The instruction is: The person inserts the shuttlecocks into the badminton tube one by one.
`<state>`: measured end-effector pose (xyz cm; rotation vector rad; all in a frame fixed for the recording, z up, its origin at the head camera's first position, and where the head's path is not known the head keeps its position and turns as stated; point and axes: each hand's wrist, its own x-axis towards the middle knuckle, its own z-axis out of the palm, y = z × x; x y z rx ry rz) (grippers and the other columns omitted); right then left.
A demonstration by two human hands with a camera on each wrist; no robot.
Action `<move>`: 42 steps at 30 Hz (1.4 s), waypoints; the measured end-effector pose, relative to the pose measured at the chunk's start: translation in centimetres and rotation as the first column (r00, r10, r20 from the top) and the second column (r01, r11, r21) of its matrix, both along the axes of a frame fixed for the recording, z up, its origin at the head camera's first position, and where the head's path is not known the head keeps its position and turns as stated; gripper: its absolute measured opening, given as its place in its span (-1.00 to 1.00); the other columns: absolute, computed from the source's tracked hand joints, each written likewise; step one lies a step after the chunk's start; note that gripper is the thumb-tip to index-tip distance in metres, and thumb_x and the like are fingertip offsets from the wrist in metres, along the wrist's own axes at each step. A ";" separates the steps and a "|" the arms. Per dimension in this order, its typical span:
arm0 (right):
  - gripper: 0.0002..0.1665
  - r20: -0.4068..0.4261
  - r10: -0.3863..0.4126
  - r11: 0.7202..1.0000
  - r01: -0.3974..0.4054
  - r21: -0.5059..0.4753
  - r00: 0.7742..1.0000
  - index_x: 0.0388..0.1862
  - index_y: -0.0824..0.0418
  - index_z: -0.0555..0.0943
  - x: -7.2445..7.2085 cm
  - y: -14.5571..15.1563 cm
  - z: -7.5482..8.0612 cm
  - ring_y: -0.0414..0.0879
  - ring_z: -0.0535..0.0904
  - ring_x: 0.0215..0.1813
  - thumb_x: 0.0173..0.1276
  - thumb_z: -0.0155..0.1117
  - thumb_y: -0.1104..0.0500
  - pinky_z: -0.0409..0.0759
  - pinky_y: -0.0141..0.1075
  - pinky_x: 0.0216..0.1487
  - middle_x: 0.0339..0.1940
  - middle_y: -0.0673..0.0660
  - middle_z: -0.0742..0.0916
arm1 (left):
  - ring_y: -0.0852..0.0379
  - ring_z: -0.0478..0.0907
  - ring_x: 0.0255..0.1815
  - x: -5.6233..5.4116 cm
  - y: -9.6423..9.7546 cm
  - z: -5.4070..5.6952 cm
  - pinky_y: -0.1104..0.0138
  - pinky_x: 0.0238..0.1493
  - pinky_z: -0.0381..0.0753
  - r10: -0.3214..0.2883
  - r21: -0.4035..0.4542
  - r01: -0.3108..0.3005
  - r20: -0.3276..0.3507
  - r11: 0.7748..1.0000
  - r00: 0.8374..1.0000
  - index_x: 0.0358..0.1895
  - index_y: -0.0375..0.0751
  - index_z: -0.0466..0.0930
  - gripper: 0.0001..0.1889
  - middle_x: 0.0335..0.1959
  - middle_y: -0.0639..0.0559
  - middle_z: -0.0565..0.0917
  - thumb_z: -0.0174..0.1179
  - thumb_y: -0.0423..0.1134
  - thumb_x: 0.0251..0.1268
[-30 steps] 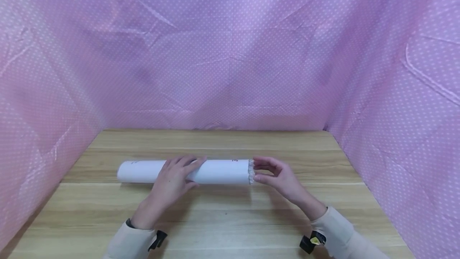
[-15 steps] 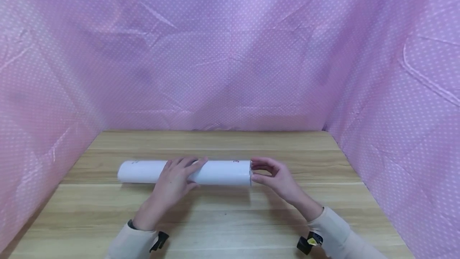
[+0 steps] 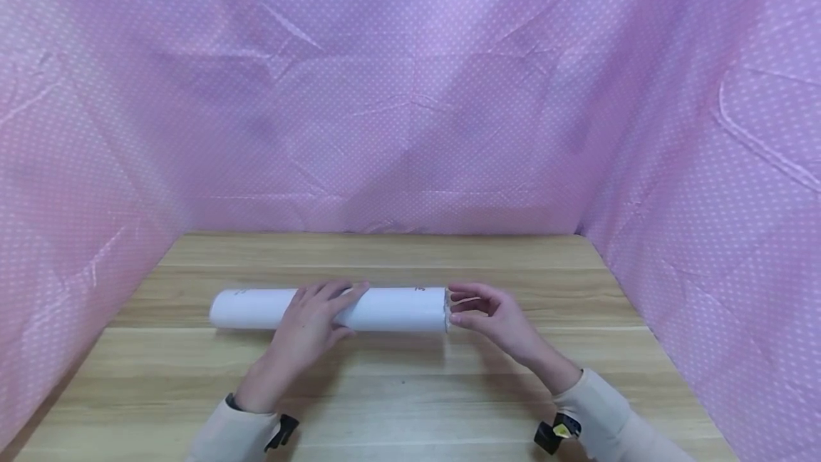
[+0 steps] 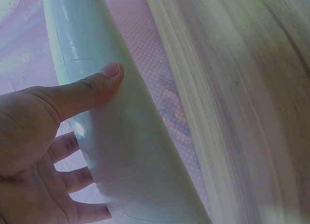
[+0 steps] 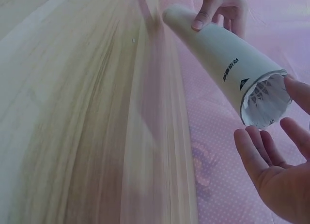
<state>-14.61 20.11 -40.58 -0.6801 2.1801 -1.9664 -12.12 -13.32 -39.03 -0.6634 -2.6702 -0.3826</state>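
Observation:
A long white tube (image 3: 391,309) with small dark print lies sideways across the head view. A shadow below it suggests it is held just above the table. My left hand (image 3: 310,323) grips it near the middle, thumb on one side and fingers round the other, as the left wrist view of the tube (image 4: 126,151) shows. Crinkled, pale lining (image 5: 265,100) shows inside its hollow right end. Around that end, my right hand (image 3: 497,316) spreads gently bent fingers. Its thumb (image 5: 296,91) is at the rim; whether the other fingertips touch cannot be told.
The tabletop (image 3: 398,412) is pale wood grain. Pink dotted cloth (image 3: 410,127) hangs behind it and along both sides. Each wrist wears a small black camera, the right one (image 3: 556,432) with a yellow mark.
The crinkled lining that stuck out at the right end sits further in than a second ago, after dropping from sight half a second ago. The tube's print has turned slightly. Both hands stay nearly in place.

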 end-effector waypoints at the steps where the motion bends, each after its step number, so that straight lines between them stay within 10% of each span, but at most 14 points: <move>1: -0.42 -0.001 -0.002 1.000 0.002 0.005 1.000 0.29 0.38 0.53 0.0 0.0 0.0 0.29 0.61 0.14 0.29 0.42 0.35 0.69 -0.18 0.06 0.14 0.39 0.64 | -0.28 0.51 0.19 0.0 0.0 0.0 -0.37 0.24 0.35 0.000 0.001 0.000 0.001 1.000 1.000 0.39 0.11 0.51 -0.13 0.22 -0.12 0.60 0.64 -0.21 -0.16; 42: -0.39 0.054 -0.001 0.999 -0.002 0.055 0.999 0.34 0.35 0.49 0.2 -0.3 0.4 0.23 0.65 0.14 0.35 0.41 0.25 0.68 -0.18 0.07 0.22 0.41 0.59 | -0.27 0.52 0.17 -0.3 0.3 0.2 -0.31 0.21 0.40 -0.001 -0.018 0.001 -0.003 1.000 1.000 0.38 0.08 0.53 -0.15 0.20 -0.09 0.61 0.63 -0.20 -0.14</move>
